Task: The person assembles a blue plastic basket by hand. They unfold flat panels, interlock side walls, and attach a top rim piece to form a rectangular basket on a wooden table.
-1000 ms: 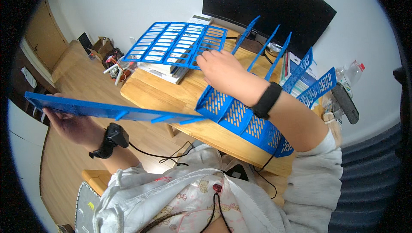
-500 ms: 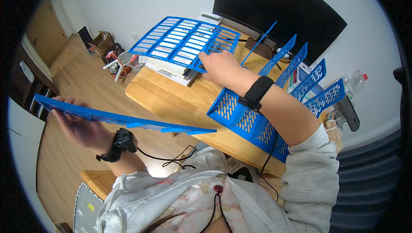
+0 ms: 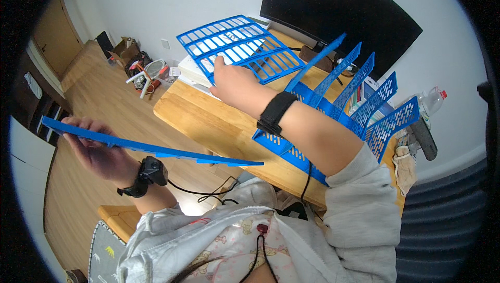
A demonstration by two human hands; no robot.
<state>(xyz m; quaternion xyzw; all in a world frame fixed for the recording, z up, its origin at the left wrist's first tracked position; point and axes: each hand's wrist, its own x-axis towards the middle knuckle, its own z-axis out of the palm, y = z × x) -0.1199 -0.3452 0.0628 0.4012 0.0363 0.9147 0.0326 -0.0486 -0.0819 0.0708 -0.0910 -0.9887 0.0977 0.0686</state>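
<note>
At the left, my left hand [image 3: 107, 152] is closed on the edge of a long blue plastic panel [image 3: 172, 148], seen nearly edge-on, its other end reaching toward the table's front edge. My right hand [image 3: 235, 84] grips the near edge of a slotted blue plastic panel [image 3: 234, 40], tilted above a stack of books [image 3: 195, 70]. Right of it, on the table, stands a blue file rack [image 3: 307, 165] with several upright perforated dividers [image 3: 375, 98]. My right forearm crosses in front of the rack and hides part of it.
A black monitor [image 3: 338, 9] stands behind the wooden table [image 3: 192, 111]. Books and a clear bottle [image 3: 433, 99] are beyond the rack at the right. Cables hang near my lap. A cardboard box [image 3: 124, 51] and other items lie on the floor by the wall.
My right hand has moved left and turned the slotted panel, which is now lifted higher off the books. My left hand and its panel have hardly moved.
</note>
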